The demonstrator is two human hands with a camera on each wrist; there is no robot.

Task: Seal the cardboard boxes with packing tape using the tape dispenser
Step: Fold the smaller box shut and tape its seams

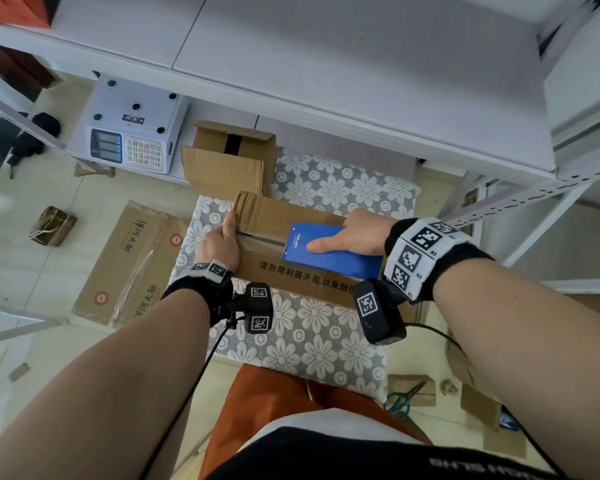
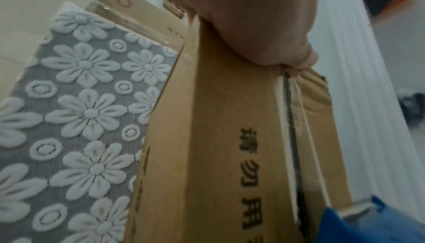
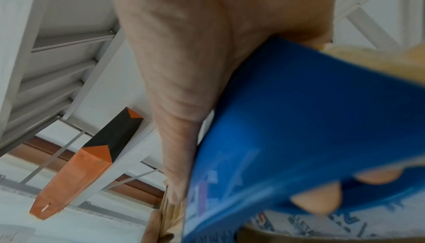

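Box on the flower-lace desk, white shelving behind

Right hand (image 1: 359,233) grips the blue tape dispenser (image 1: 329,254); left hand (image 1: 219,242) fingers clamp the cardboard box (image 1: 291,275) end, above the tiled floor (image 1: 42,271).

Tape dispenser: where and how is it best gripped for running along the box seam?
Grip the tape dispenser across its flat blue body from above, as the right hand does: thumb on top, fingers curled round its far side. Its front end faces the left hand steadying the box.

A packing or storage room: white metal shelving (image 1: 361,109), a weighing scale (image 1: 132,126), flattened cartons (image 1: 129,265) on the floor.
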